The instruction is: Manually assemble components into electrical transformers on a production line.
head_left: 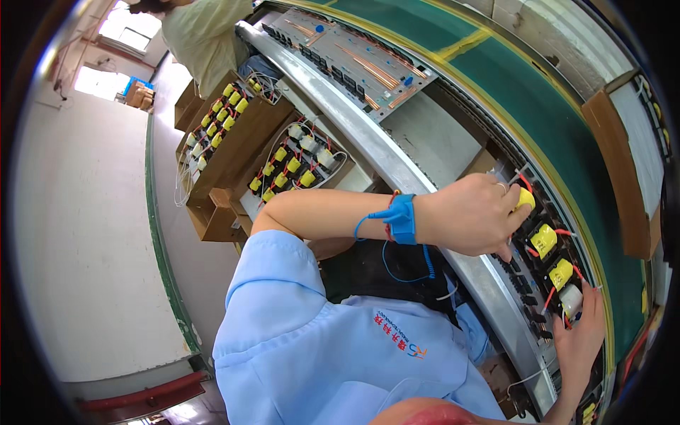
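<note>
Lettering (391, 330) marks shirt (283, 347); left hand (471, 214) curls at yellow coil (525, 199) (grip unclear), right hand (582, 336) straddles white coil (570, 300).

Upper body: shirt (297, 368), plain light blue, woven-looking cloth with loose creases. Left sleeve (273, 273) short and wide, with a turned band and stitched seam near its edge. Collar (358, 397) in the same blue. Chest marking (392, 328): small red lettering beside an emblem in orange and blue. Left wrist: bright blue strap (403, 219), a blue plug (381, 214) on its side, thin blue cord (430, 265) running off, partly coiled. Narrow reddish band (387, 231) alongside. Left hand (471, 212): slim pale ring (502, 186) on one finger.
</note>
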Available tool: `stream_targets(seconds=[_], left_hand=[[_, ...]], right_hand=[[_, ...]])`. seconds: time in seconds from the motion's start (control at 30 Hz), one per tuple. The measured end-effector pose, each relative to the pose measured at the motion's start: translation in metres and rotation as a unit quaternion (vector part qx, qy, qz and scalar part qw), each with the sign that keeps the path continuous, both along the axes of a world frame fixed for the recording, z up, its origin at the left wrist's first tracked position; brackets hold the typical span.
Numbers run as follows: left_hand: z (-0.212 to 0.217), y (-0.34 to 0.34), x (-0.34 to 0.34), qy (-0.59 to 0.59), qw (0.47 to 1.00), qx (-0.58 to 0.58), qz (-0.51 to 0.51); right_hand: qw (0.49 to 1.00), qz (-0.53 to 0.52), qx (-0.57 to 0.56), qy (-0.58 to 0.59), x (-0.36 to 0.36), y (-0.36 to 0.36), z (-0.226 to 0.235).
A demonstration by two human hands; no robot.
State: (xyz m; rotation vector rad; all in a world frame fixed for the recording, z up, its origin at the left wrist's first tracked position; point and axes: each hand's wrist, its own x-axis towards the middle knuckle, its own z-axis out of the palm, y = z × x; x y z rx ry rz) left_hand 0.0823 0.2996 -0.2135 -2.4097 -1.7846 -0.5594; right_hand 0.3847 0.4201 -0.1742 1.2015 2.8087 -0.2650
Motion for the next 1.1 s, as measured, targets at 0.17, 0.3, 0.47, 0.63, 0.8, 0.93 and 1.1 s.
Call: stream_targets(seconds=[0.17, 0.3, 0.47, 0.63, 0.8, 0.93, 1.1], left_hand=[[0.008, -0.004, -0.012, 0.014, 0.998, 0.059, 0.018], [0.016, 0.015, -0.019, 0.006, 1.0, 0.009, 0.004], [0.013, 0.031, -0.017, -0.033, 0.996, 0.073, -0.028], [0.005, 0.025, -0.014, -0.073, 0.997, 0.041, 0.001], [0.006, 0.016, -0.022, -0.035, 0.999, -0.029, -0.003], [0.003, 0.015, -0.022, -0.024, 1.0, -0.02, 0.001], [0.002, 0.015, -0.025, -0.005, 1.0, -0.02, -0.005]], right_hand=[[0.996, 0.002, -0.021, 0.082, -0.003, 0.012, 0.008], [0.975, -0.066, -0.11, 0.182, 0.019, 0.021, 0.01], [0.931, -0.108, -0.208, 0.28, 0.041, 0.028, -0.002], [0.925, -0.111, -0.24, 0.271, 0.045, 0.029, -0.011], [0.934, -0.131, -0.228, 0.243, 0.041, 0.03, -0.01], [0.95, -0.111, -0.199, 0.214, 0.037, 0.032, -0.008], [0.956, -0.104, -0.188, 0.2, 0.025, 0.03, -0.005]])
